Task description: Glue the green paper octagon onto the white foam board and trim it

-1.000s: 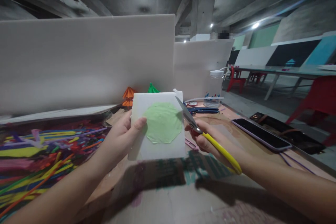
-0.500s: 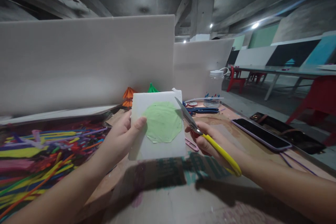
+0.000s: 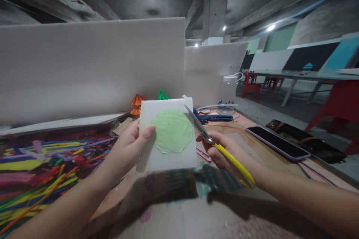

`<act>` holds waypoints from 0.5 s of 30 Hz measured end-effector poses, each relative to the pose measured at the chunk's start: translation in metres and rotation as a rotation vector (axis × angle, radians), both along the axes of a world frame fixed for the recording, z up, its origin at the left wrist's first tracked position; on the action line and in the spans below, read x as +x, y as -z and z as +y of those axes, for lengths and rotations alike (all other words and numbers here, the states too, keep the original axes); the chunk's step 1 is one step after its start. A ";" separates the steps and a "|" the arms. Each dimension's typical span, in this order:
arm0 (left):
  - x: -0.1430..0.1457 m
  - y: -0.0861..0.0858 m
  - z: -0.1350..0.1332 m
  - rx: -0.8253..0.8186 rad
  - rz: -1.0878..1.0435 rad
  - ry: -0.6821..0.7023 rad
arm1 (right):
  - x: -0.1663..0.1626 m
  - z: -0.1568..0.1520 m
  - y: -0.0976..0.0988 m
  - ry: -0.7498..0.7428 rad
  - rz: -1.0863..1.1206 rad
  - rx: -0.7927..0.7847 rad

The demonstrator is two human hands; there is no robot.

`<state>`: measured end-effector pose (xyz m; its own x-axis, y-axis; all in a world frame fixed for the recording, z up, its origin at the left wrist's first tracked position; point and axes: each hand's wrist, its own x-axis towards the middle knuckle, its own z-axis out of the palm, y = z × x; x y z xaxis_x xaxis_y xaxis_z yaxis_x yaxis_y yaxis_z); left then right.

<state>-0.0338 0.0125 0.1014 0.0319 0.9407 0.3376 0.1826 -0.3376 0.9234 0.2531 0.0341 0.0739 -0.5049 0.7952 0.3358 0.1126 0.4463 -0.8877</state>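
Observation:
My left hand (image 3: 136,138) grips the left edge of a white foam board (image 3: 168,162), thumb on its face and the other fingers hidden behind. A light green piece (image 3: 174,130), roughly eight-sided and slightly wrinkled, lies flat on the board's face. In my right hand (image 3: 221,147) is a pair of scissors (image 3: 234,164) with yellow handles, held round the blades near the pivot. The blades look closed, and their tip points up and left in front of the board's upper right part. Whether the tip touches the board, I cannot tell.
Colourful strips (image 3: 50,171) lie heaped at the left. Orange (image 3: 136,102) and green (image 3: 162,95) folded pieces stand behind the board. A clear bottle (image 3: 226,97), a phone (image 3: 277,142) and a pink cutter (image 3: 203,154) are on the right. White panels (image 3: 92,71) rise behind.
The view has shifted very slightly. Both hands keep the same hold on the foam board and scissors; nothing was taken up or let go.

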 end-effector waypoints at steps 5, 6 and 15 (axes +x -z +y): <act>0.003 -0.003 -0.001 -0.008 -0.009 0.005 | -0.001 0.003 0.005 -0.009 0.054 -0.071; 0.004 -0.004 -0.001 -0.012 -0.011 0.006 | -0.001 0.004 0.005 -0.011 0.063 -0.083; 0.001 -0.002 0.002 -0.023 0.003 0.054 | -0.001 -0.002 0.009 -0.014 -0.004 0.009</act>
